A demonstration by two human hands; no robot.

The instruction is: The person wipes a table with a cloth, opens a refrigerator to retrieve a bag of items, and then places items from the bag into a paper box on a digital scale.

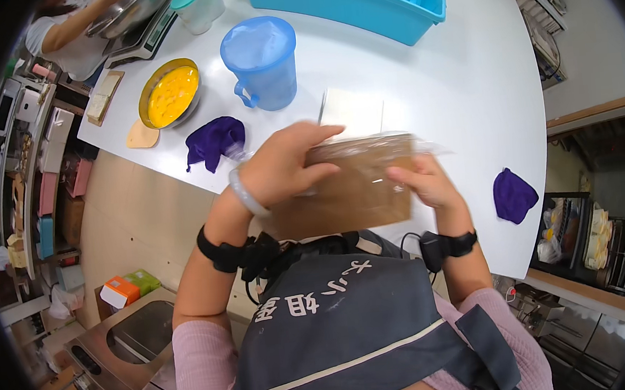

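Note:
A brown rectangular block or board in clear plastic wrap is held before my apron, over the near edge of the white table. My right hand grips its right end, thumb on top. At its upper left lies my left hand, fingers apart and blurred; whether it grips the wrap cannot be told. An open notebook or sheet of white paper lies just beyond. A blue lidded plastic pitcher stands farther back. To the left are a purple cloth and a metal bowl of yolk-yellow liquid.
A turquoise plastic tub stands at the back. Near the far left are a kitchen scale, a green-lidded container and another person with a large metal bowl. A second purple cloth lies at the right edge.

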